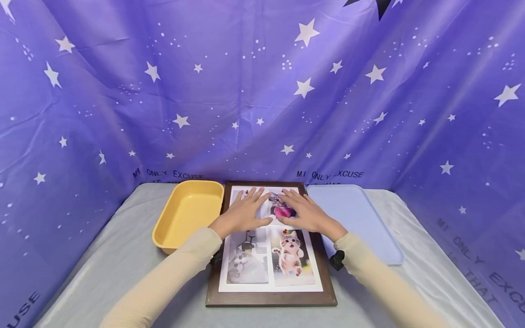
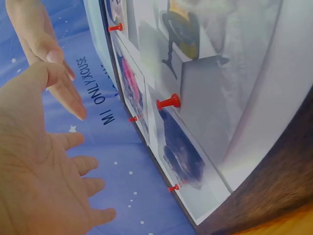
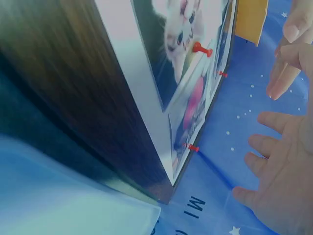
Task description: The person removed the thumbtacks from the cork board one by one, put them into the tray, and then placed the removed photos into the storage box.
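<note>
A brown-framed board (image 1: 270, 298) with a white face lies on the table. Red push pins (image 2: 169, 101) hold several cat photos to it. At the lower right is a striped kitten photo (image 1: 290, 255), at the lower left a pale cat photo (image 1: 247, 266), and at the upper right a kitten photo with a pink shape (image 1: 282, 211). My left hand (image 1: 246, 213) covers much of the upper left photo in the head view. Beside it, my right hand (image 1: 306, 212) is over the upper right photo. Both hands have spread fingers, hold nothing, and hover above the board in the wrist views.
A yellow tray (image 1: 156, 237) stands left of the board, close to its frame. On the right lies a flat light blue tray (image 1: 352, 214). The grey cloth-covered table (image 1: 414, 282) meets a purple star-printed curtain (image 1: 246, 91) behind and at both sides.
</note>
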